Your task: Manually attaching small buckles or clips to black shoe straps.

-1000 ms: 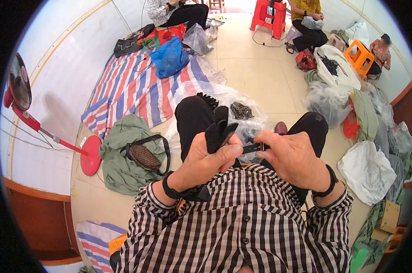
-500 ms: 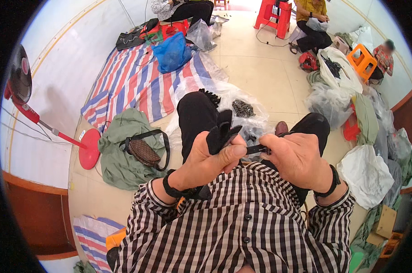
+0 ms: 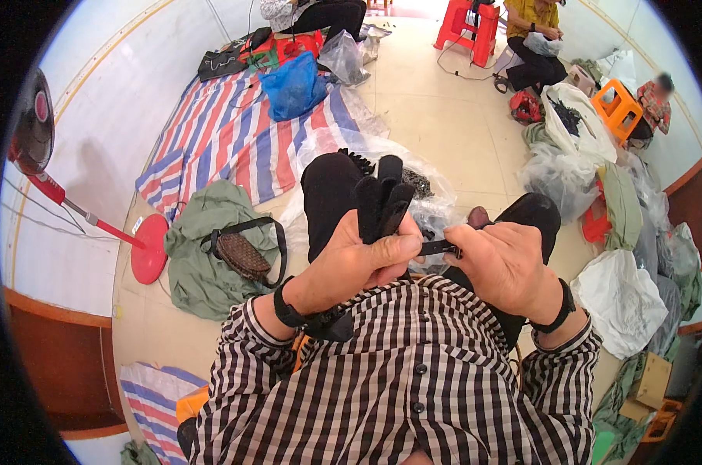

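Observation:
My left hand (image 3: 343, 260) is closed on several black fabric straps (image 3: 383, 203), whose looped ends stick up above the fingers. From its thumb a narrow black strap end (image 3: 434, 248) runs across to my right hand (image 3: 502, 267). There the thumb and fingertips pinch a small dark buckle-like piece (image 3: 455, 249) at the end of that strap; its exact shape is partly hidden. Both hands are held above my lap, between black-trousered knees. A clear plastic bag (image 3: 436, 182) with dark small parts and more black pieces lies on the floor just beyond.
A red-based fan (image 3: 149, 249) and a green cloth (image 3: 200, 275) with a brown bag (image 3: 244, 257) are at left. Beyond lies a striped sheet (image 3: 227, 147) with a blue bag (image 3: 293, 85). Plastic bags (image 3: 560, 182) line the right. Other people sit farther off.
The looped strap ends in my left hand have swung more upright and spread apart. My right hand keeps its pinch and has barely moved.

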`<state>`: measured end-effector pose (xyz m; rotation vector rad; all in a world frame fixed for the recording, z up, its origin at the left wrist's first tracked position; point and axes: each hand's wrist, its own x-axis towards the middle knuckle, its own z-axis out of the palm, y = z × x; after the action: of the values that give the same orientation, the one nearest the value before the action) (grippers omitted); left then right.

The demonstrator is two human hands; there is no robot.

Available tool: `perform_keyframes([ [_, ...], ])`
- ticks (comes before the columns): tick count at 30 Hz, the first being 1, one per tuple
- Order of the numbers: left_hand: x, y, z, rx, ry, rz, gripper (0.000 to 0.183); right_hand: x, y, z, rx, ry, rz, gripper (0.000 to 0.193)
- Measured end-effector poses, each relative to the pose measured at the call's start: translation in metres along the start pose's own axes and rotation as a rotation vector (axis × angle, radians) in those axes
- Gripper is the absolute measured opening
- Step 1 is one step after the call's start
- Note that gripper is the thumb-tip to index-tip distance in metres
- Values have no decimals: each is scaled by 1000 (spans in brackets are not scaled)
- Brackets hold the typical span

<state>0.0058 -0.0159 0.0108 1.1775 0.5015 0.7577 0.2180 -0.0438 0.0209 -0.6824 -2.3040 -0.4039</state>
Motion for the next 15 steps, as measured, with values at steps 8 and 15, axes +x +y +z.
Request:
perform_keyframes([
  [8, 7, 17, -1, 186, -54, -107, 14, 13, -2, -10, 14, -184, -39, 34],
  [15, 11, 16, -2, 239, -127, -84, 14, 12, -2, -6, 13, -212, -8, 33],
])
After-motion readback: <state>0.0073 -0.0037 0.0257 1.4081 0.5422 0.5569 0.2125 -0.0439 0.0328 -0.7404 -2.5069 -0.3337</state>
